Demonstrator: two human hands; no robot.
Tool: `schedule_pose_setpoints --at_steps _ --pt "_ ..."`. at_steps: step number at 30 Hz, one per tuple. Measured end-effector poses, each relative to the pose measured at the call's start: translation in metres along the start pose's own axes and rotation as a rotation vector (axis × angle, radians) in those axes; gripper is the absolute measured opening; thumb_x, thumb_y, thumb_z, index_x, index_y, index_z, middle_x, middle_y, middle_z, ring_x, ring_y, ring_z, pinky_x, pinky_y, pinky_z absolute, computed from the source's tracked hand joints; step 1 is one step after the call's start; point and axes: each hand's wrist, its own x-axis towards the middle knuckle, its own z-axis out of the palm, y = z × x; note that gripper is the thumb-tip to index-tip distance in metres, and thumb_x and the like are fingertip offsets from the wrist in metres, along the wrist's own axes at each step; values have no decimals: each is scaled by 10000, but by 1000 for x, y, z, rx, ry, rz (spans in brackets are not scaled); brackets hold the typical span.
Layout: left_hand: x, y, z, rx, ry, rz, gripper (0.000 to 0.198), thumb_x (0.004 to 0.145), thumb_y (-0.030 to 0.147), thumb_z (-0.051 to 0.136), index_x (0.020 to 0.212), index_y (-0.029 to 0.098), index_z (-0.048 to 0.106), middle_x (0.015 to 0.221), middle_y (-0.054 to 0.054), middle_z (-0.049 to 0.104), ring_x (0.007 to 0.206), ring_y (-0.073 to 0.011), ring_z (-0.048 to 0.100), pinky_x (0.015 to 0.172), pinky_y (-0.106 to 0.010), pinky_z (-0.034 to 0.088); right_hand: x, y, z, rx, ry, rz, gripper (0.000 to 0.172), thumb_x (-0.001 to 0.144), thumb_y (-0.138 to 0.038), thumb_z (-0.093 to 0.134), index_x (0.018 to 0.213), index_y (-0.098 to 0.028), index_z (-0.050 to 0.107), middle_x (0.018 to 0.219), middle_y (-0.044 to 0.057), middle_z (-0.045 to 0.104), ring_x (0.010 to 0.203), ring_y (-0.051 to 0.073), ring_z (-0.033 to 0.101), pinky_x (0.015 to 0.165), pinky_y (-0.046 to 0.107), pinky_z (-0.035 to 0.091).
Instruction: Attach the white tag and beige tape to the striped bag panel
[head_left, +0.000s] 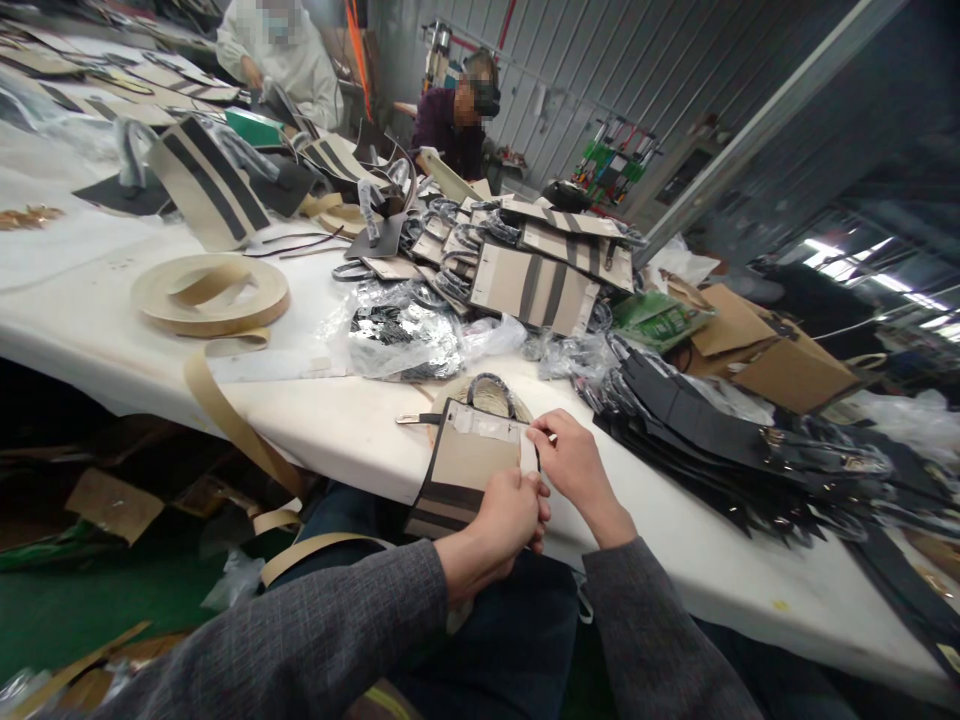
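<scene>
A beige handbag panel point(474, 458) with dark stripes lies tilted over the table's front edge, in front of me. Its plastic-wrapped handle point(491, 388) points away from me, and a strap with a metal clasp point(412, 420) sticks out to the left. My left hand point(504, 515) is closed around the panel's right edge, thumb on top. With fingers pinched, my right hand point(574, 462) touches the upper right corner. Between both hands a short white strip point(529, 452) shows along that edge; its far end is hidden by my fingers.
Behind the panel sits a clear bag of dark shiny pieces point(409, 335). A tan tape roll point(210, 292) lies left, its tail hanging off the white table point(315, 425). Striped panels point(532, 285) are piled behind; black pieces point(697, 430) are stacked right. Two people work across the table.
</scene>
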Motion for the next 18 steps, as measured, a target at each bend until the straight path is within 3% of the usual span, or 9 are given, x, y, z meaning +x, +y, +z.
schedule_pose_setpoints --at_steps 7,9,13,18 --pt "1 3 0 29 3 -10 243 1125 268 362 985 180 540 662 29 549 437 -110 416 435 -238 377 3 1 4 -57 -16 37 151 991 -258 619 869 -220 698 1006 82 735 929 248 669 907 400 508" --pt "2 2 -1 18 -2 -3 235 1124 289 393 987 177 548 664 27 564 432 -108 419 434 -237 383 6 1 5 -26 -6 102 102 960 -266 647 957 -209 732 1016 85 751 895 243 681 894 404 522" --pt "3 3 -2 26 2 -26 250 1132 289 385 983 176 552 655 27 571 420 -107 424 420 -233 380 11 3 3 153 3 285 530 851 -311 759 1367 -197 707 1129 84 789 786 207 711 818 386 567" --pt "5 -1 -4 28 -29 10 272 1116 379 449 987 174 572 690 8 601 434 -102 432 432 -225 387 12 12 1 437 -112 450 480 776 -503 843 1088 -139 845 913 96 810 749 223 711 715 362 575"
